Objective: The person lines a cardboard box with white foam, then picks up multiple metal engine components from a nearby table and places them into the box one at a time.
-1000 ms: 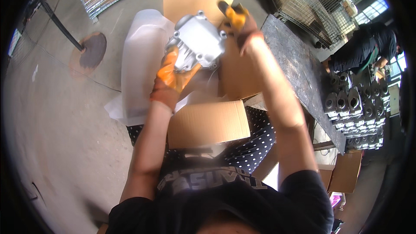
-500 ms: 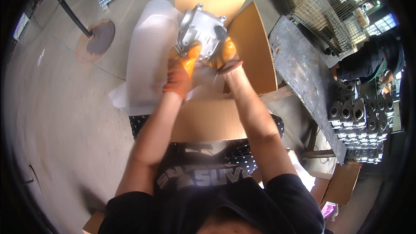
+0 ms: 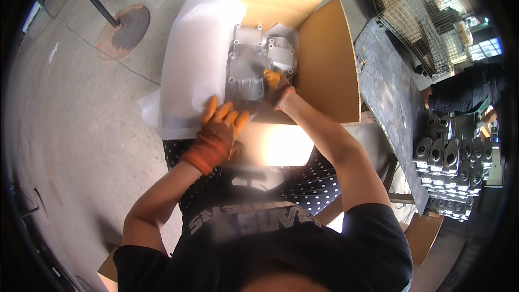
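A grey cast-metal housing [image 3: 247, 70] lies inside an open cardboard box [image 3: 324, 59], beside a second similar casting [image 3: 282, 54]. My right hand [image 3: 277, 85], in an orange glove, grips the lower right edge of the housing down in the box. My left hand [image 3: 219, 130], also in an orange glove, rests with fingers spread on the near rim of the box, against the white foam sheet [image 3: 194, 59] draped over the box's left flap.
A dark metal table [image 3: 394, 97] stands to the right, with rows of grey cast parts [image 3: 448, 173] beyond it. Wire cages [image 3: 411, 5] sit at the back right. A round rusty stand base [image 3: 127, 30] lies on the concrete floor at left. Another person [image 3: 470, 94] bends at right.
The housing, held up above the box a second ago, has gone down into the box. My left hand has come off it and now rests on the box rim.
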{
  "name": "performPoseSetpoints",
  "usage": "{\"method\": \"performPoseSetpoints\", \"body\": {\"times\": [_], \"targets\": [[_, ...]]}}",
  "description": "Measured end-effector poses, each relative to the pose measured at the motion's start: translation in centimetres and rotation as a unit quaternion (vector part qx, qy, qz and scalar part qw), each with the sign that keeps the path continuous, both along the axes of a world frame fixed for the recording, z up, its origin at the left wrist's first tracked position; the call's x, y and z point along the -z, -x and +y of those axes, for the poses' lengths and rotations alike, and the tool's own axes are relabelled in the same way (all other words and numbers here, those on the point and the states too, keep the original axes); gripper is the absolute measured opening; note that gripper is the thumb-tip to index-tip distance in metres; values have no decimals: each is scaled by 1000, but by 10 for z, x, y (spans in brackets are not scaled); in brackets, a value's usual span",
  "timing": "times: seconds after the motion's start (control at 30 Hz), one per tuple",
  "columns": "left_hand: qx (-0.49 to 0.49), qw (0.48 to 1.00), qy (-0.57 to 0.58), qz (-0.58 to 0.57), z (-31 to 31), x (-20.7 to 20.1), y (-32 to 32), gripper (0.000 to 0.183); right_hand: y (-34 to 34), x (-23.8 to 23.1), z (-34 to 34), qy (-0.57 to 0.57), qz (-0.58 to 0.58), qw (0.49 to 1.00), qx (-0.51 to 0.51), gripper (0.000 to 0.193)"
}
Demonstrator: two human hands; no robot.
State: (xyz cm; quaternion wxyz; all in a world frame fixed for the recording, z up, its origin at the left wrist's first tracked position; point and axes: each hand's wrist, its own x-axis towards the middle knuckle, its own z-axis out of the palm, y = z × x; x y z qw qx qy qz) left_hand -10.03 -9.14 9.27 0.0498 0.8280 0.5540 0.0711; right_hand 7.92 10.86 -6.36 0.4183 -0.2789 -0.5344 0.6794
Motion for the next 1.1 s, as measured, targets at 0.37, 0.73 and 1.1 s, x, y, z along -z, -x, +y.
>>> {"method": "performPoseSetpoints", "body": {"times": [0.37, 0.73, 1.1], "targets": [[19, 993, -5, -113, 4, -2, -3, 70, 4, -94, -46, 318, -11, 926, -204, 43], [20, 992, -15, -120, 6, 6, -2, 73, -5, -86, -42, 435, -104, 890, -92, 20], [52, 994, -50, -79, 8, 11, -2, 71, -57, 37, -6, 347, -168, 906, -176, 34]]}}
